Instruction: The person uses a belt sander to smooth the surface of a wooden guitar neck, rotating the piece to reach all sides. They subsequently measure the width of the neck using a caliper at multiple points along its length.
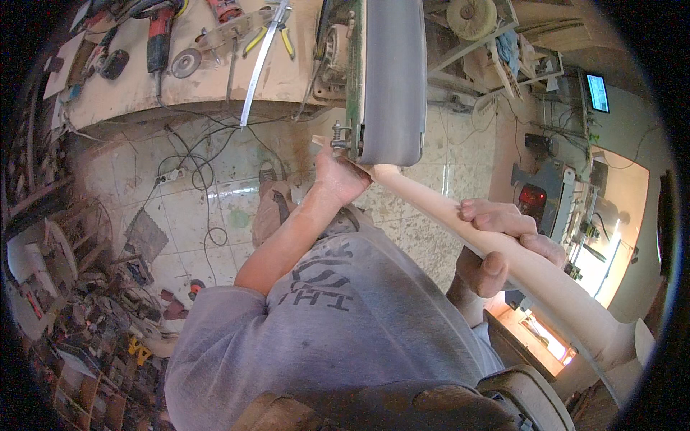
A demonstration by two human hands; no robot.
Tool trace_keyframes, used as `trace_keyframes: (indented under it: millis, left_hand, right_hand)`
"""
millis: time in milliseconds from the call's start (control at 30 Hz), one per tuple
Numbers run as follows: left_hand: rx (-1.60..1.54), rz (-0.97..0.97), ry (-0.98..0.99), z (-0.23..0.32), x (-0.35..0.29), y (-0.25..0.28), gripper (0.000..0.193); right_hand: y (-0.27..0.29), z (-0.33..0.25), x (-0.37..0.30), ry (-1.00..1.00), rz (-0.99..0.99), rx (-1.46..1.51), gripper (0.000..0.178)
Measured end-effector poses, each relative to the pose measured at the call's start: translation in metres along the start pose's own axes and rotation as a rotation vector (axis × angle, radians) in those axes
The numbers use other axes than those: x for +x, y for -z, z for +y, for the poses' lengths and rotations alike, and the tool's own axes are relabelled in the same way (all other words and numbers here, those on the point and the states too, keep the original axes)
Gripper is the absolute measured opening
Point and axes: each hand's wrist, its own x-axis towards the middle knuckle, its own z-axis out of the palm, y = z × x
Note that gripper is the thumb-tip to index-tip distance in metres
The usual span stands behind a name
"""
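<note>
A long, pale, rounded wooden piece [424,200] slants from beneath the belt sander's end toward the lower right, where it widens and flares. My right hand [503,244] is closed around its thicker part, fingers over the top and thumb on the near side. At the sander's lower end, my left hand [340,176] curls at the wood's other end, its fingers partly hidden. A pale tip shows just beyond that hand. The belt sander [394,79] has a wide grey belt, and the wood meets its rounded end.
A workbench [205,93] at the far left carries an angle grinder [159,39], yellow-handled pliers [279,39], a metal ruler [260,68] and a disc [186,63]. Cables [190,154] trail over the tiled floor. Cluttered shelves [79,366] stand lower left; a lit screen [596,93] is at right.
</note>
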Motion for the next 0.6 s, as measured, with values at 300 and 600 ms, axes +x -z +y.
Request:
trace_keyframes:
  millis: [300,600]
  left_hand:
    - [0.017,-0.132,-0.006,0.0,0.009,0.012,0.066]
    - [-0.009,-0.096,0.022,-0.006,0.006,0.002,0.065]
  right_hand:
    - [0.005,0.003,-0.001,0.021,-0.018,-0.004,0.044]
    - [0.009,0.004,0.004,0.022,0.04,-0.07,0.045]
